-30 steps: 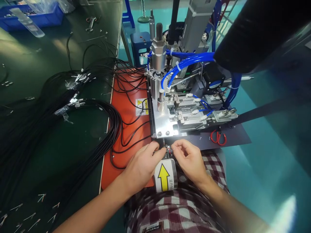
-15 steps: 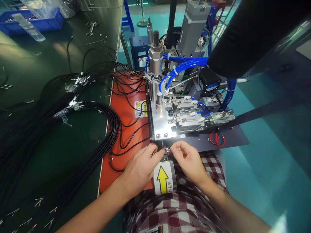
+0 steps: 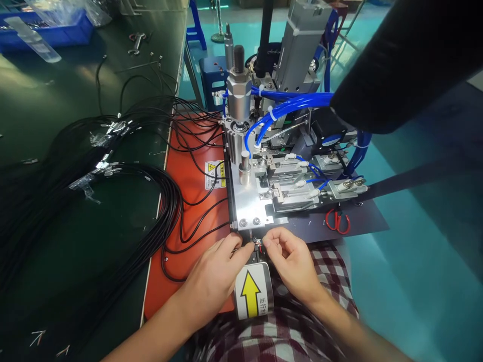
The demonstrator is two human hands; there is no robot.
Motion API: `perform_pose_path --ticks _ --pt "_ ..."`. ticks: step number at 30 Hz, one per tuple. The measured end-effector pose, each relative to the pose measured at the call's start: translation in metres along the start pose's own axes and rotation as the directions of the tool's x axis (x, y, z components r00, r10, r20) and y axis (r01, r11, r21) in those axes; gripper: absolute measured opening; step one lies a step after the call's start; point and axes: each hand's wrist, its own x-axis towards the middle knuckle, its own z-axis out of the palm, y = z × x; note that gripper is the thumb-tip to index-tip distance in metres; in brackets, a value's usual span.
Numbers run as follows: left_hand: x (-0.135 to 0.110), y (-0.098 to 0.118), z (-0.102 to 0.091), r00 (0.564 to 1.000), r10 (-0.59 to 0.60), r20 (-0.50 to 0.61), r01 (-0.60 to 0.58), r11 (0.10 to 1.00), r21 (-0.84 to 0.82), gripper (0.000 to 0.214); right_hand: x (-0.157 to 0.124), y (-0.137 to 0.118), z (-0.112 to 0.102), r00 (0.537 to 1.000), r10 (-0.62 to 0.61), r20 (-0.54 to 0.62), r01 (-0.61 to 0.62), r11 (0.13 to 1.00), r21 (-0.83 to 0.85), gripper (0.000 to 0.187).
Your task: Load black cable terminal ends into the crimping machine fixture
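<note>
Both of my hands meet at the front edge of the metal machine [image 3: 251, 201]. My left hand [image 3: 219, 261] is closed, thumb and forefinger pinched at the end of a black cable [image 3: 171, 274] that loops in beneath it; the held part is mostly covered. Between the fingertips show small thin wires [image 3: 258, 243], one red, over a dark slotted fixture. My right hand [image 3: 292, 259] pinches at these wires from the other side, its remaining fingers curled. Just below sits a white label with a yellow arrow [image 3: 251, 296].
Bundles of black cables [image 3: 169, 201] lie over the green table [image 3: 75, 241] and the orange base plate [image 3: 196, 201]. Red-handled scissors [image 3: 337, 222] rest right of the machine. Blue air hoses [image 3: 294, 103] and a thick black tube [image 3: 385, 65] hang above. A blue bin [image 3: 71, 32] stands far left.
The view has shifted slightly, so the machine's front and both hands appear a little lower. The hands keep their pinch at the wires with hardly any movement.
</note>
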Motion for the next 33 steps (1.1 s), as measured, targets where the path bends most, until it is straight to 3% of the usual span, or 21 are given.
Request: perform_pose_path --ticks 11,18,22,26,28,31,33 --pt "0.000 0.001 -0.002 1.000 0.002 -0.009 -0.002 1.000 -0.017 0.038 0.000 0.002 0.000 0.999 0.050 -0.004 -0.050 0.999 0.006 0.017" --pt "-0.005 -0.003 0.005 0.999 -0.008 -0.043 0.007 0.999 -0.039 0.039 0.003 -0.006 0.003 0.975 0.219 0.024 -0.221 0.965 0.139 0.021" --pt "-0.005 -0.002 0.005 0.999 -0.016 -0.038 0.014 0.999 -0.046 0.040 0.006 -0.005 0.003 0.974 0.227 0.004 -0.224 0.959 0.173 0.020" --pt "-0.004 -0.001 0.004 0.999 -0.025 -0.022 0.024 0.999 -0.034 0.040 0.009 -0.002 -0.005 0.944 0.303 0.128 -0.324 0.925 0.198 0.020" --pt "-0.004 -0.001 0.004 0.999 -0.025 -0.028 0.024 0.999 -0.032 0.039 0.008 -0.003 -0.009 0.961 0.263 0.083 -0.269 0.961 0.072 0.021" --pt "-0.003 -0.001 0.004 0.999 -0.017 -0.030 0.016 0.999 -0.043 0.038 0.002 -0.009 -0.011 0.997 0.067 -0.041 -0.073 0.983 -0.171 0.019" --pt "-0.003 -0.001 0.004 1.000 -0.027 -0.014 0.026 0.998 -0.048 0.038 0.000 -0.013 -0.007 0.997 -0.063 -0.034 0.051 0.960 -0.274 0.016"
